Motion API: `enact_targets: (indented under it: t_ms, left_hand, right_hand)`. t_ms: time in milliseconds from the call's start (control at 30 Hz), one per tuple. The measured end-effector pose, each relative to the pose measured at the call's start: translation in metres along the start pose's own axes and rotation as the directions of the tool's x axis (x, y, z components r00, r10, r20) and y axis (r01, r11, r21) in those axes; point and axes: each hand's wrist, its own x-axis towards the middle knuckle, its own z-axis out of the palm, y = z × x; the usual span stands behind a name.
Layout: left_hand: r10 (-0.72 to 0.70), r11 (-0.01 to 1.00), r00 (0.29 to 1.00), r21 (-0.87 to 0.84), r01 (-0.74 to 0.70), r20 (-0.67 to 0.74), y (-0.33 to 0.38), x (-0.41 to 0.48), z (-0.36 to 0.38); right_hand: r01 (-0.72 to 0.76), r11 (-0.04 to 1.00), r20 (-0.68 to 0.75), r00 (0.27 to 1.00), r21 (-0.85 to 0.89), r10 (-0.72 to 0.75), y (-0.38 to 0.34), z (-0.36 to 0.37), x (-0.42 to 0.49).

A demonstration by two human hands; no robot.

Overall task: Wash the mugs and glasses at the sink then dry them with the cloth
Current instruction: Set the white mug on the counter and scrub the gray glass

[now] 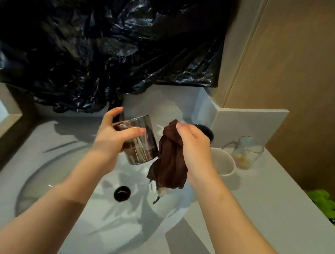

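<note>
I see the left hand (112,142) curled round a clear glass (142,153), holding it tipped above the sink (60,178). At its 3 o'clock the right hand (195,148) squeezes a bunched brown cloth (170,164) that hangs down just beside the glass. The dark drain (122,193) sits at 6 o'clock from the hands. On the counter (266,203), at 3 o'clock from the right hand, stand a white mug (222,163) and then a clear mug (248,152) with a handle, and a shiny black plastic sheet (109,33) hangs at 12 o'clock.
</note>
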Motion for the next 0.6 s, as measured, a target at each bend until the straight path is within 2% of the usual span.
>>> enact_targets:
  t_ms: [233,500,600]
  left_hand:
    - [-0.180,0.979,0.976,0.073,0.190,-0.123,-0.054,0.013,-0.070]
    - [-0.343,0.938,0.924,-0.008,0.347,-0.165,-0.091,0.048,-0.083]
    - [-0.382,0.923,0.905,-0.038,0.382,-0.187,-0.103,0.065,-0.081]
  right_hand:
    - [-0.217,0.976,0.013,0.976,-0.031,0.218,0.069,0.068,0.012]
    - [-0.283,0.955,-0.014,0.959,-0.085,0.283,0.118,0.100,0.038]
    - [-0.324,0.945,-0.037,0.946,-0.046,0.323,0.125,0.103,0.053]
